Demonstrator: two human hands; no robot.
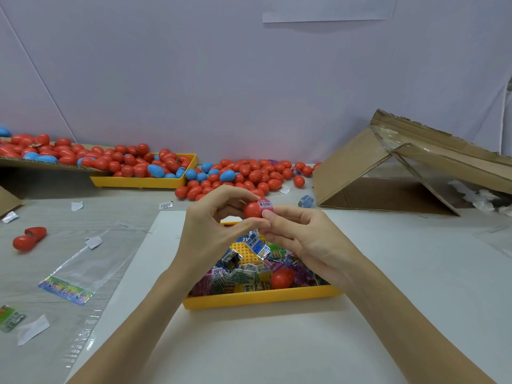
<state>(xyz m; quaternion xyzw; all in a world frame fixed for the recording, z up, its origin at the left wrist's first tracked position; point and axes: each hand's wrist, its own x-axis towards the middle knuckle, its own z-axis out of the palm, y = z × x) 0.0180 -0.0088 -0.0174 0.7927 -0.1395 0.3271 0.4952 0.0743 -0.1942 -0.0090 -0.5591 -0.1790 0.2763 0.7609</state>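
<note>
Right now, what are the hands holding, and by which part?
The left hand grips a red egg half round its sides; the right hand pinches a pink packet by its lower edge.

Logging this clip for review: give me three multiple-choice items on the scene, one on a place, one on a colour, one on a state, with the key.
1. Where is the yellow rectangular plastic tray of small printed packets?
A) beneath the two hands
B) inside a cardboard box
C) at the far left

2. What colour is the rounded plastic egg shell that the left hand holds?
A) blue
B) red
C) yellow

3. What is the right hand doing?
A) lying flat on the table
B) pinching a pink barcoded packet at the shell
C) gripping the tray

Key: 1 A, the tray lies under both hands; 2 B, the shell between the left fingers is red; 3 B, thumb and finger pinch the packet against the shell.
</note>
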